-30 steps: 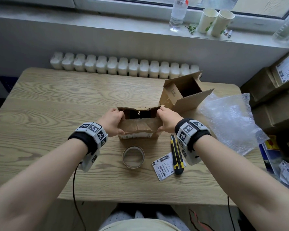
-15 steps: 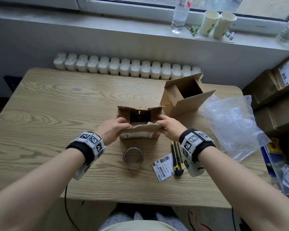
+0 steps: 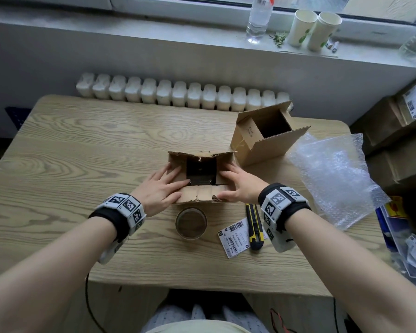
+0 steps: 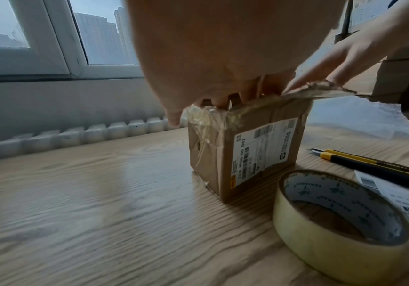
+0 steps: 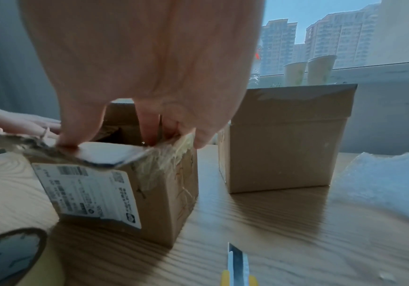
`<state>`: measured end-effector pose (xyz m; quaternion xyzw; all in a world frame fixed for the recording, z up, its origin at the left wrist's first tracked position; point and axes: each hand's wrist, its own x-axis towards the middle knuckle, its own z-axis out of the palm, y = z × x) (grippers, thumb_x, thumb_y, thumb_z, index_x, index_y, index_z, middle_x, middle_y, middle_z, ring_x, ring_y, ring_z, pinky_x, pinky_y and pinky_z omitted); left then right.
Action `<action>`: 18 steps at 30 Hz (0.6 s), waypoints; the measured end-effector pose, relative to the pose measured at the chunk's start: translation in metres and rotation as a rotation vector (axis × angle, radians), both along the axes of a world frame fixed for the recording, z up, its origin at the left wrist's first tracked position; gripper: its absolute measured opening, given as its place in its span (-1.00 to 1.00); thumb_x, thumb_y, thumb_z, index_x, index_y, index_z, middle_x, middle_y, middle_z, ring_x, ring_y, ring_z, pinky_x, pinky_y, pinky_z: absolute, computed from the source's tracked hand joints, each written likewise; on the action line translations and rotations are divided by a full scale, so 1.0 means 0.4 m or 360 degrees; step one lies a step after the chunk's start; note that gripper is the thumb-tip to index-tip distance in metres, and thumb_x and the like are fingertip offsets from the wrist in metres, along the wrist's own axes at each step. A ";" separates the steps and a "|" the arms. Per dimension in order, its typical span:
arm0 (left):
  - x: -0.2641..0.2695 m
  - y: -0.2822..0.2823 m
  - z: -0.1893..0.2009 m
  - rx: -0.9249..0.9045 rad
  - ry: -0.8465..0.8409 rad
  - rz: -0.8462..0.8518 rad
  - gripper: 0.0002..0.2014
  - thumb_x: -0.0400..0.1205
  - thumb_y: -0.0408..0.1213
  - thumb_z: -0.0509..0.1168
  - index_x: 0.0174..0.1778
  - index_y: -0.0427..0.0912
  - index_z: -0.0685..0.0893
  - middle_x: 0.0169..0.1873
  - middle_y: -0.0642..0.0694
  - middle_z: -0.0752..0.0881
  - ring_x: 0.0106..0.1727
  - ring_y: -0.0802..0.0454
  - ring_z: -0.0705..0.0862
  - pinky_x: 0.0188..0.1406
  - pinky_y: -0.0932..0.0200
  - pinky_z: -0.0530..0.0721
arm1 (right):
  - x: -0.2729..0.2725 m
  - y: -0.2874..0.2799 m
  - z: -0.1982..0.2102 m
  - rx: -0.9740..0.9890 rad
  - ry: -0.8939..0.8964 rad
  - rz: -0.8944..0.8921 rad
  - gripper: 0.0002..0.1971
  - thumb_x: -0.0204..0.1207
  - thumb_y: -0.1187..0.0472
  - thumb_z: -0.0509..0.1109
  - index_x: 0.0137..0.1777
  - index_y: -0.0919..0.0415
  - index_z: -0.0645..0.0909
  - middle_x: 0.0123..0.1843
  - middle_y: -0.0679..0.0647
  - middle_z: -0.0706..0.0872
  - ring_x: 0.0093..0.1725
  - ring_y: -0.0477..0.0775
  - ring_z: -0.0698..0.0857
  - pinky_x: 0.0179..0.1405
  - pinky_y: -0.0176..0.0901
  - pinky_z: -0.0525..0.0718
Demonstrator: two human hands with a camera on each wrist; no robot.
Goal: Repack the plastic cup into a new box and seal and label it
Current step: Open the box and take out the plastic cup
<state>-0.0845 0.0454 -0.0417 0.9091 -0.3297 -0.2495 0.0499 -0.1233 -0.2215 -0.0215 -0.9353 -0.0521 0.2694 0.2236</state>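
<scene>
The old cardboard box with torn tape and a shipping label stands mid-table with its top open. Its inside is dark, and no plastic cup shows in it. My left hand lies flat on the left flap, with the thumb on the near flap. My right hand presses the right flap down the same way, its thumb on the near flap. The new box stands open and empty behind and to the right. A loose label lies near the front edge.
A tape roll sits just in front of the old box. A yellow utility knife lies beside the loose label. Bubble wrap covers the table's right side. Stacked cartons stand to the right. A bottle and paper cups are on the windowsill.
The old box's flaps have gone from nearly closed to spread wide. Both hands moved from gripping its top edges to lying flat on the side flaps, and the near flap folded toward me.
</scene>
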 end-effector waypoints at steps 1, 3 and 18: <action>0.003 0.000 -0.005 0.0031 -0.0061 0.0000 -0.18 0.37 0.36 -0.42 0.60 0.26 0.07 0.66 -0.03 -0.10 0.65 0.00 -0.24 0.63 -0.08 -0.06 | -0.003 0.002 -0.003 -0.0003 -0.0032 0.0000 -0.17 0.45 -0.18 0.41 0.63 0.12 0.18 0.71 0.01 -0.03 0.67 -0.07 -0.14 0.66 -0.07 0.01; 0.012 -0.001 -0.007 0.0109 -0.0141 0.0016 -0.21 0.46 0.41 -0.21 0.62 0.18 0.04 0.66 -0.07 -0.08 0.66 0.00 -0.15 0.62 -0.05 0.00 | -0.006 0.008 -0.010 -0.0041 -0.0092 0.0004 -0.16 0.44 -0.16 0.43 0.63 0.12 0.16 0.71 0.01 -0.01 0.68 -0.06 -0.13 0.65 -0.06 0.03; 0.091 -0.075 0.057 0.0105 -0.0091 0.0199 0.37 0.13 0.15 0.61 0.64 -0.03 -0.24 0.63 -0.14 -0.31 0.63 -0.15 0.05 0.56 -0.05 0.27 | 0.077 0.031 0.022 -0.0331 -0.0165 0.0068 0.29 0.03 -0.16 0.70 0.65 -0.04 -0.09 0.68 -0.01 -0.29 0.61 0.24 0.12 0.44 0.20 0.48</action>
